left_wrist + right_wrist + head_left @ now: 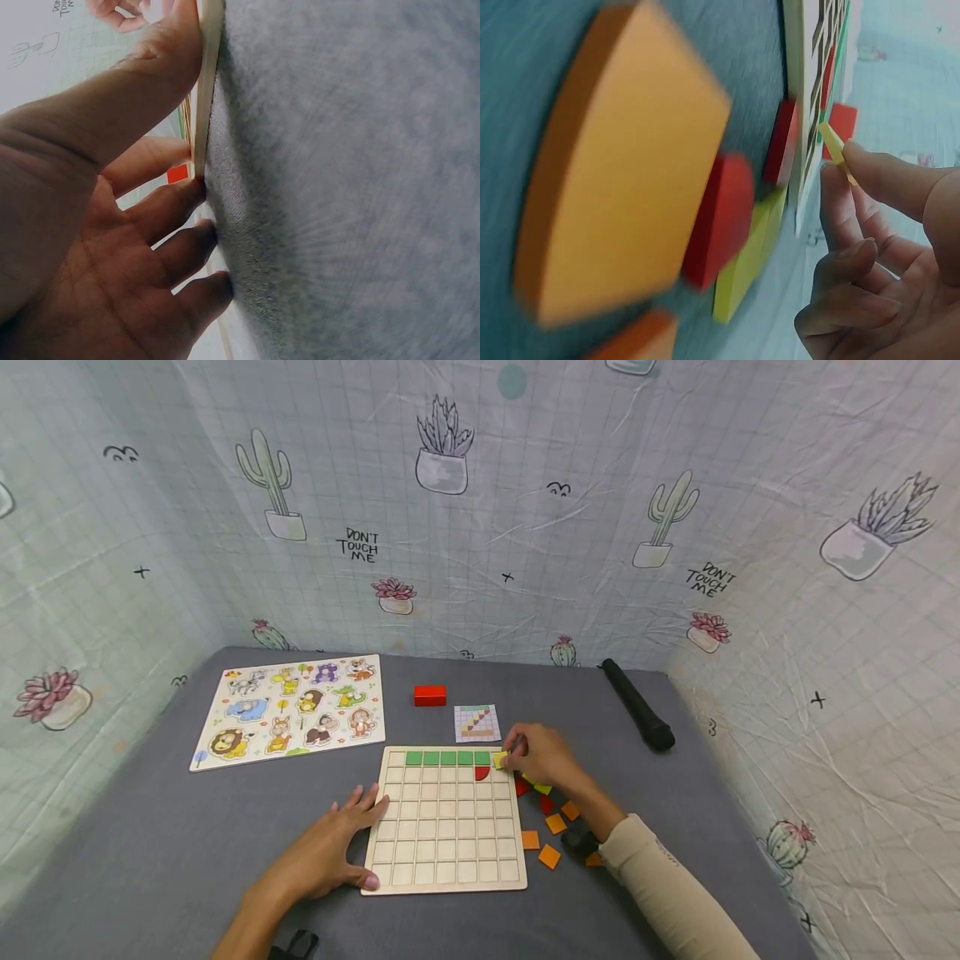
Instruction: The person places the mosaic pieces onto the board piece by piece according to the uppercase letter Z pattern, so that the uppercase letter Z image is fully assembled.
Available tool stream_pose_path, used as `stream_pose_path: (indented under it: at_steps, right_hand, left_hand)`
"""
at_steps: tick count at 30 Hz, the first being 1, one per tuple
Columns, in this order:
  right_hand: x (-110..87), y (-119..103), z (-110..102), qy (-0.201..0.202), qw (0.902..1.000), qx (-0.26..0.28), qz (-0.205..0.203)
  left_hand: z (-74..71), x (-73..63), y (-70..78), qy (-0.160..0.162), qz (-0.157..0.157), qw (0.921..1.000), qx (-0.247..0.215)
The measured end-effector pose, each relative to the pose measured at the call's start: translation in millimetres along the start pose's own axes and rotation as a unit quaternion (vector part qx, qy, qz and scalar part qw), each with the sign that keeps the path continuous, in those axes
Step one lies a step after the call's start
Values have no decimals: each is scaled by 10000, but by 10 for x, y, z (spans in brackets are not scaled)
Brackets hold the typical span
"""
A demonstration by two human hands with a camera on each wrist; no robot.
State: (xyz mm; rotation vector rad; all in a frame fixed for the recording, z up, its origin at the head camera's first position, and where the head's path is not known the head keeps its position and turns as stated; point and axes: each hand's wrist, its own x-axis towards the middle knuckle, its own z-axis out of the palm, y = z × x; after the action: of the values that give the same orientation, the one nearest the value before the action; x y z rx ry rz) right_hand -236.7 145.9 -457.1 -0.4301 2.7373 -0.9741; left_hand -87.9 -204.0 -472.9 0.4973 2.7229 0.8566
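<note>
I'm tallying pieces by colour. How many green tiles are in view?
5 green tiles, side by side in the far row of the wooden board, filling its second to sixth squares from the left. More could be hidden behind the right hand.

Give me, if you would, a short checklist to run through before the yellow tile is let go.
1. Board steadied: ok, the left hand touches its left edge.
2. Yellow tile gripped: ok, the right hand pinches it.
3. Yellow tile flat in a cell: not ok, it is tilted between the fingers.
4. Green tiles in line: ok, five side by side in the top row.
5. Card uncovered: ok, it lies beyond the board in the head view.
6. Layout matches the card: cannot tell, its print is too small.
</note>
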Motion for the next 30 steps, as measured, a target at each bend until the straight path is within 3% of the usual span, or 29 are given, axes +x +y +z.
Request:
stream_pose_path:
  at_steps: [13, 30]
  right_hand:
    - [42, -160, 187, -140, 9995, 208, -188]
    - [130, -394, 363, -416, 9985, -298, -173]
  left_hand:
    - [-6, 7, 3, -32, -15, 10000, -11]
    - [2, 1, -18, 13, 63, 10000, -7]
